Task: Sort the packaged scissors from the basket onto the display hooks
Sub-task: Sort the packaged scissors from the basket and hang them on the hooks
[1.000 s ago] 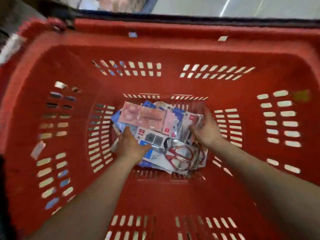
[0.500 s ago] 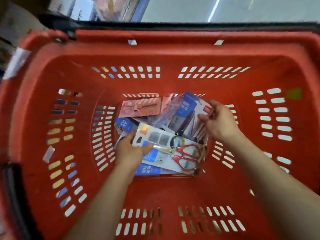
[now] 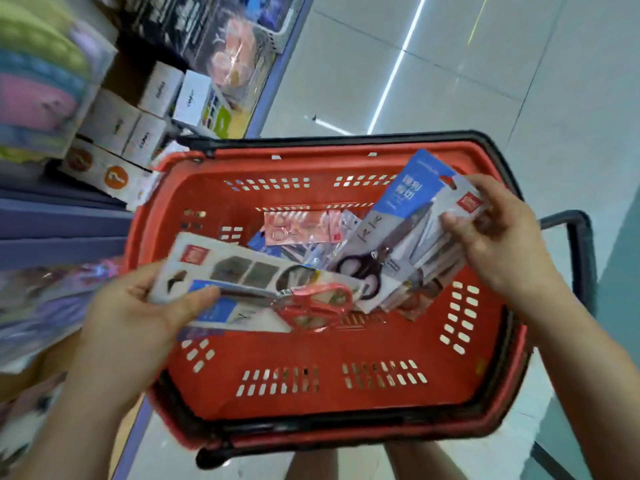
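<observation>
Left hand (image 3: 133, 323) pinches the red-handled scissors pack (image 3: 242, 271) at its card end, thumb on the front and fingers behind. The pack is held roughly level above the red basket (image 3: 311, 355). Right hand (image 3: 502, 237) grips a fanned bunch of packs by the top edges, with the black-handled scissors pack (image 3: 398, 237) in front on a blue-and-white card. The bunch is tilted, its lower ends dipping into the basket. A pink pack (image 3: 294, 227) and a few others lie on the basket floor. Shelf boxes (image 3: 138, 129) sit upper left, blurred.
</observation>
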The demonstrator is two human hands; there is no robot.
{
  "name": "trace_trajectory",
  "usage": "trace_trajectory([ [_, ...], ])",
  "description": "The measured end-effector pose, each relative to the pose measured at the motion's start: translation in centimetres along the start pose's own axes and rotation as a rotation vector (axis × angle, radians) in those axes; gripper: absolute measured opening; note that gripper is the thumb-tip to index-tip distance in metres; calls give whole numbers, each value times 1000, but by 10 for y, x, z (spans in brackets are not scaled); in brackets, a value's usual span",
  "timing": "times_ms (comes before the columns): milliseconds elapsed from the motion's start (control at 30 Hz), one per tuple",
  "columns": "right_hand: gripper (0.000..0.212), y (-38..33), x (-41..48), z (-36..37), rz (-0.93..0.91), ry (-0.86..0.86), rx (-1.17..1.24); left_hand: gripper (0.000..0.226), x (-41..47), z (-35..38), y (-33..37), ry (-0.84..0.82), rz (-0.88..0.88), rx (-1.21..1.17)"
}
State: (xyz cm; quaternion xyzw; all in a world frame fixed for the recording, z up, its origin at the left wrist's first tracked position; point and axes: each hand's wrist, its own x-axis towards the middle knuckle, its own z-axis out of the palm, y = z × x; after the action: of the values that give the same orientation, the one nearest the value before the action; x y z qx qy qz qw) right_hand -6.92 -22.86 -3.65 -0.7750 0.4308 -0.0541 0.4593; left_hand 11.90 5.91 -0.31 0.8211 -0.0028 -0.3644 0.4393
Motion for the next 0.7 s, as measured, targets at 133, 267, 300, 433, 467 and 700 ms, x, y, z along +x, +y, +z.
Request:
trace_trajectory([
  [133, 66, -32, -9, -31, -13, -2, -24, 69, -26, -44, 8, 165, -121, -254],
  [267, 47, -60, -20, -50, -16, -74, -80, 61, -58, -31, 65, 273, -15, -367],
  [300, 50, -67, -23, -53, -21, -86, -64, 45, -65, -28, 81, 290, 73, -277],
  [433, 48, -98, -32, -71, -54, -63, -77, 38, -85, -37, 125, 226, 250, 76],
  [467, 46, -108, -31, -77, -74, -61, -104, 46, -92, -41, 140, 173, 266, 154],
  [700, 31, -221, -42, -98, -218, -324, -13, 48, -99, -27, 240, -294, 428, 358],
])
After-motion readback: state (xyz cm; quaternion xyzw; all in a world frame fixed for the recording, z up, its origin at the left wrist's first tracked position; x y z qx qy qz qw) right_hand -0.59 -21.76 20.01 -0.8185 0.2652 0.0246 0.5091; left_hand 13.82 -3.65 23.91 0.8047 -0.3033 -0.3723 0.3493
